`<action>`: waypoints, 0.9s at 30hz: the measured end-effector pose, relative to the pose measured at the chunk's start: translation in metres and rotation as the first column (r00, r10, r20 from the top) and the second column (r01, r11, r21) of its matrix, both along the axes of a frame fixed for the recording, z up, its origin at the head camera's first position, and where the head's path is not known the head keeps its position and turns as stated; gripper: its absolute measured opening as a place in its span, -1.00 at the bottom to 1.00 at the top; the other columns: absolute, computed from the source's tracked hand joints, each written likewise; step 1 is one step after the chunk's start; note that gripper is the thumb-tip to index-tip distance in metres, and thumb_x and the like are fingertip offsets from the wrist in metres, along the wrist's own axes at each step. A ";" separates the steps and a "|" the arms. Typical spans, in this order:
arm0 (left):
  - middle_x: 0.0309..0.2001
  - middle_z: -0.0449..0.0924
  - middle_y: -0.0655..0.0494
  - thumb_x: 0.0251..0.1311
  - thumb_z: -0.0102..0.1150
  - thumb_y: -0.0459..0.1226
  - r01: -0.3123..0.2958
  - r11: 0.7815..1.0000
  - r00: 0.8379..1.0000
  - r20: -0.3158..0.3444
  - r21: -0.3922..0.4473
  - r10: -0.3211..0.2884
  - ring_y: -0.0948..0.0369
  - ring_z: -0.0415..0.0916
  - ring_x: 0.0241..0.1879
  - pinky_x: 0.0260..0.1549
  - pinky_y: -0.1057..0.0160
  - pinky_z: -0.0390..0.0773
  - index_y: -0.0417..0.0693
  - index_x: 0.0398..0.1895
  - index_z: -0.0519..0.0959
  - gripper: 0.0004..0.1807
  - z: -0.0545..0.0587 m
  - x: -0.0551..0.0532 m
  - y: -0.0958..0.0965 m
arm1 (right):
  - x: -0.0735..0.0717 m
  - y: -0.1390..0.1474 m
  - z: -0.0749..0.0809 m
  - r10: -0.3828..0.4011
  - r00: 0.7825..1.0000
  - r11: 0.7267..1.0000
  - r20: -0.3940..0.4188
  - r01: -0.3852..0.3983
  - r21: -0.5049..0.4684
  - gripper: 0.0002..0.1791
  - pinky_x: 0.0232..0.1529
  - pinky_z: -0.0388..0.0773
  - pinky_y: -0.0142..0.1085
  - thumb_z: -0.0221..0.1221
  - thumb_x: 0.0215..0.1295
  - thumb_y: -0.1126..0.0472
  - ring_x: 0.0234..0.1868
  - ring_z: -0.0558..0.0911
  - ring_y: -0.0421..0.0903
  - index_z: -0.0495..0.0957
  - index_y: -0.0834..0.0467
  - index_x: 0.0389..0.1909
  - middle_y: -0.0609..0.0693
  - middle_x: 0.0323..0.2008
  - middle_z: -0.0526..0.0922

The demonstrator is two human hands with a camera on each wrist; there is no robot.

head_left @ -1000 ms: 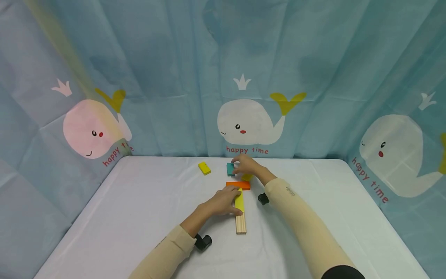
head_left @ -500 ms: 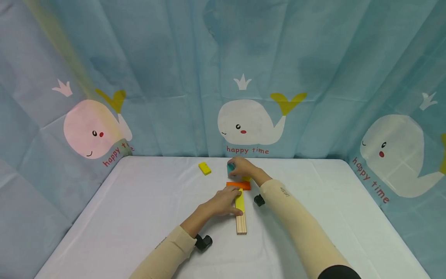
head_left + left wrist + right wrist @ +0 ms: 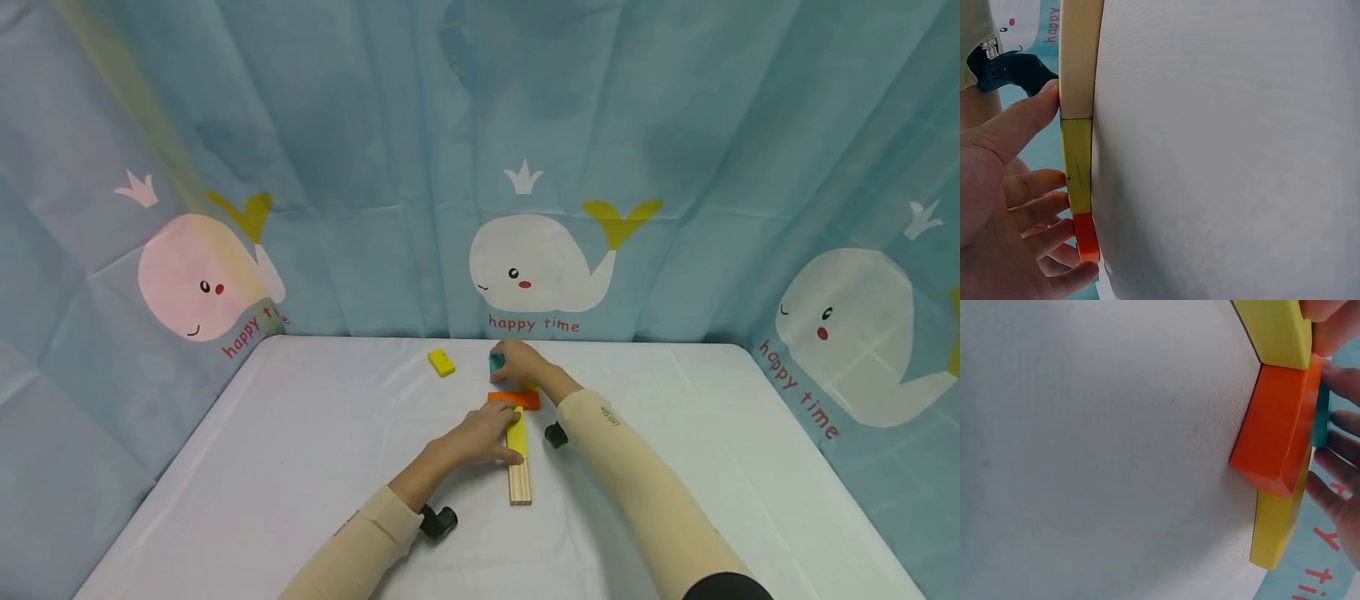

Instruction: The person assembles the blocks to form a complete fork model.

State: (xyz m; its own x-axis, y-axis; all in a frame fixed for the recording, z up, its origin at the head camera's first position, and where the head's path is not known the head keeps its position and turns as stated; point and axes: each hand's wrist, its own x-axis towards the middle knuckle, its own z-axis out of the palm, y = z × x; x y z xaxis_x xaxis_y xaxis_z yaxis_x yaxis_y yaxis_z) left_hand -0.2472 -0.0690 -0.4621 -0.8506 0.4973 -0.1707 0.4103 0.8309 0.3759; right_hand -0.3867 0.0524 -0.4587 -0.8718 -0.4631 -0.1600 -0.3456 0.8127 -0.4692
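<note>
My left hand (image 3: 480,435) rests along a row of blocks, its fingers and thumb spread and relaxed. Under it lie a yellow block (image 3: 516,437) and a plain wooden block (image 3: 520,483), set end to end. An orange block (image 3: 513,401) lies crosswise at the far end of the yellow one. Beyond that, my right hand (image 3: 525,362) pinches a teal block (image 3: 496,364) between thumb and fingers; the hand covers part of it. A second yellow block (image 3: 1275,525) touches the orange block in the right wrist view; the right hand mostly hides it in the head view.
Apart from the row, a loose yellow block (image 3: 441,362) lies to the left near the back of the table. A white cloth (image 3: 315,450) covers the table. Behind it hangs a blue curtain (image 3: 360,250) printed with whales.
My right hand has moved a little left and closed its fingers and thumb on the teal block. The left hand has stayed in place on the row.
</note>
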 end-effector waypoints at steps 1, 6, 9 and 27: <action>0.41 0.30 0.01 0.07 0.35 0.11 0.000 1.000 1.000 0.001 0.001 0.000 0.08 0.19 0.42 0.35 -0.07 0.31 -0.11 0.34 0.39 -0.17 0.000 0.000 0.000 | 0.000 0.000 0.000 -0.003 1.000 1.000 -0.001 0.003 0.002 -0.37 0.33 0.42 -0.05 0.37 0.17 0.06 0.07 0.48 0.02 0.48 0.17 0.25 0.11 0.23 0.50; 0.40 0.30 0.01 0.07 0.36 0.11 -0.002 1.000 1.000 0.000 0.001 0.002 0.09 0.19 0.42 0.34 -0.07 0.31 -0.11 0.34 0.39 -0.18 0.000 0.000 0.001 | 0.002 0.001 -0.001 -0.019 1.000 1.000 -0.001 0.019 0.008 -0.37 0.33 0.41 -0.04 0.36 0.17 0.04 0.07 0.47 0.01 0.48 0.15 0.26 0.10 0.23 0.50; 0.40 0.30 0.01 0.07 0.36 0.11 -0.002 1.000 1.000 0.000 0.005 0.002 0.09 0.19 0.42 0.34 -0.06 0.31 -0.11 0.33 0.39 -0.18 -0.001 0.000 0.001 | 0.003 0.001 -0.001 -0.023 1.000 1.000 -0.004 0.023 0.003 -0.37 0.33 0.42 -0.04 0.37 0.17 0.05 0.06 0.48 0.02 0.48 0.16 0.25 0.11 0.22 0.50; 0.40 0.30 0.01 0.08 0.35 0.11 0.002 1.000 1.000 -0.001 0.001 -0.002 0.08 0.20 0.41 0.34 -0.06 0.31 -0.10 0.34 0.38 -0.19 -0.001 0.000 -0.001 | 0.004 0.007 -0.001 -0.018 0.999 1.000 -0.031 0.018 -0.004 -0.40 0.32 0.42 -0.04 0.38 0.15 0.01 0.05 0.48 0.01 0.52 0.13 0.20 0.09 0.20 0.52</action>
State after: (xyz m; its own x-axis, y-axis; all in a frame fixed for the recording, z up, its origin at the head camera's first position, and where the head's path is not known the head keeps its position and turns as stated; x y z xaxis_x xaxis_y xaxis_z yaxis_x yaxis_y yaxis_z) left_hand -0.2475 -0.0697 -0.4632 -0.8496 0.4996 -0.1693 0.4128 0.8295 0.3761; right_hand -0.3828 0.0591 -0.4597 -0.8844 -0.4477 -0.1316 -0.3451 0.8173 -0.4614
